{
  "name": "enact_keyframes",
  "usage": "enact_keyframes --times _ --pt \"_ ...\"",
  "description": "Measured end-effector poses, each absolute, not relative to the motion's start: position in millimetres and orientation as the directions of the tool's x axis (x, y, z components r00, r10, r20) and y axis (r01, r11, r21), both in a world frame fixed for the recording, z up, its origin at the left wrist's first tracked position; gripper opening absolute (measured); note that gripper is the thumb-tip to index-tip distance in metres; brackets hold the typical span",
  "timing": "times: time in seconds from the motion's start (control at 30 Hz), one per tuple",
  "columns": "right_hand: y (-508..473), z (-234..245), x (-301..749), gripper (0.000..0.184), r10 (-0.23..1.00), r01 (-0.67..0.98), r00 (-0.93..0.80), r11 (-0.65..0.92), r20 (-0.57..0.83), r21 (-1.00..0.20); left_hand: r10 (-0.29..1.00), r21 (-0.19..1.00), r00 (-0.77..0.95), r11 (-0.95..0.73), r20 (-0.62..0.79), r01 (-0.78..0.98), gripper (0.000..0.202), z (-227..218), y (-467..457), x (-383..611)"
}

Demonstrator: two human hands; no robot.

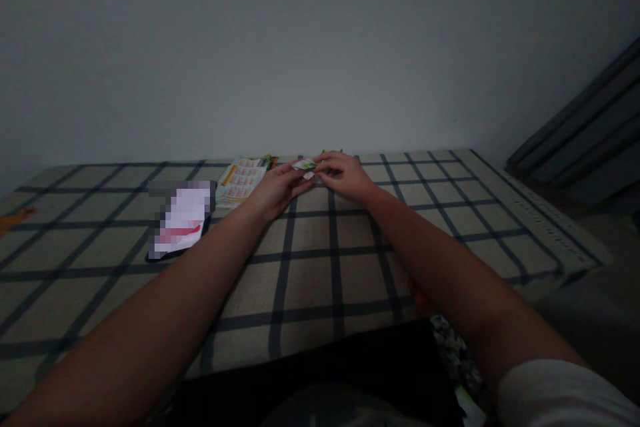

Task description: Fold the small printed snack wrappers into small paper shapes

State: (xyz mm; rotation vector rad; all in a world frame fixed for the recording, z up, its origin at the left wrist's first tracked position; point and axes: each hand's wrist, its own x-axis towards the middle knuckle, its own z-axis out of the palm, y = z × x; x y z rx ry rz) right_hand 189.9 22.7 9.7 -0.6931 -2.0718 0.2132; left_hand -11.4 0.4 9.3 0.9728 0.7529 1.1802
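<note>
Both of my hands meet over the far part of the checked cloth. Between them is a small white paper piece with green print (304,165), apparently folded; its exact kind is too small to make out. My left hand (278,188) pinches its left side, thumb and fingers closed. My right hand (345,175) has its fingertips closed on the right side. A smaller patterned white bit shows just below, by the fingertips. Left of my left hand lies a printed sheet or packet (243,180) with rows of pale boxes and yellow lettering.
A phone-like device (184,220) with a lit, pixelated screen lies at left on the checked cloth (310,287). An orange object (17,219) is at the left edge. The grey wall (310,47) stands behind, with a dark curtain (585,113) at right.
</note>
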Motion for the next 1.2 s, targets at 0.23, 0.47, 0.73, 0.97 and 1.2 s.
enact_keyframes --times 0.23,0.47,0.73,0.97,1.2 --pt "13 15 189 0.008 0.632 0.399 -0.428 0.774 0.646 -0.492 0.967 0.918 0.252 0.08 0.022 -0.389 0.024 12 0 -9" --pt "14 12 188 0.022 0.681 0.398 -0.4 0.732 0.613 -0.553 0.97 0.928 0.242 0.072 0.02 -0.365 0.024 11 -2 -5" --pt "24 8 194 0.017 0.557 0.411 -0.495 0.826 0.667 -0.386 0.972 0.897 0.233 0.136 -0.039 -0.42 0.023 20 -6 -8" --pt "23 7 193 0.015 0.566 0.366 -0.529 0.824 0.632 -0.432 0.979 0.936 0.204 0.086 -0.016 -0.342 0.011 14 -2 -8" --pt "26 5 192 0.017 0.6 0.377 -0.497 0.8 0.627 -0.467 0.979 0.954 0.192 -0.006 0.066 -0.299 0.008 10 0 -11"
